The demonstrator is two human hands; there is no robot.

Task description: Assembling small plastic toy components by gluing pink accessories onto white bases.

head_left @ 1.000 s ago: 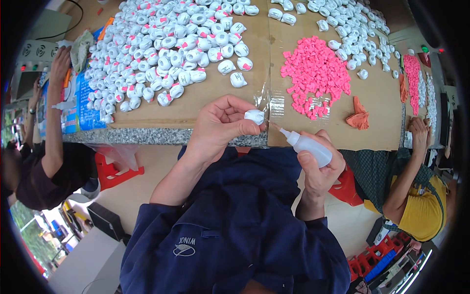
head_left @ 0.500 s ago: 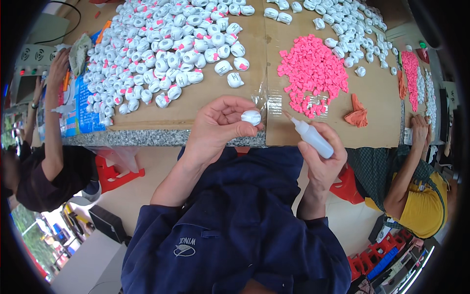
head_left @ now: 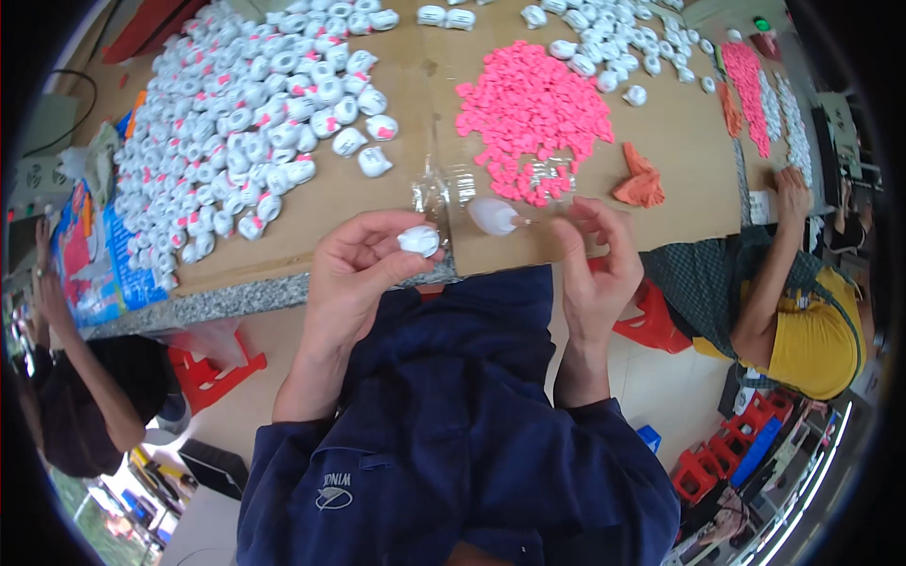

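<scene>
My left hand [head_left: 354,274] pinches a small white rounded plastic piece [head_left: 418,241] between thumb and fingers, just above the table's near edge. To its right a translucent white squeeze bottle [head_left: 492,217] lies on the cardboard, its thin nozzle pointing toward my right hand [head_left: 604,264]. That hand is apart from the bottle, its thumb and fingers spread with nothing between them. Beyond the bottle spreads a pile of small pink bow-shaped pieces [head_left: 543,113]. A big heap of white pieces [head_left: 236,123], many with pink bits on them, covers the left side.
More white pieces [head_left: 613,38] lie at the far right. An orange crumpled scrap [head_left: 640,177] rests on the cardboard [head_left: 684,141]. A co-worker in yellow [head_left: 816,330] sits at the right, another person [head_left: 94,396] at the left. A granite edge [head_left: 236,300] borders the table.
The squeeze bottle has left my right hand and now lies on the cardboard; that hand has opened. My left hand still holds the white piece. The whole view has shifted.
</scene>
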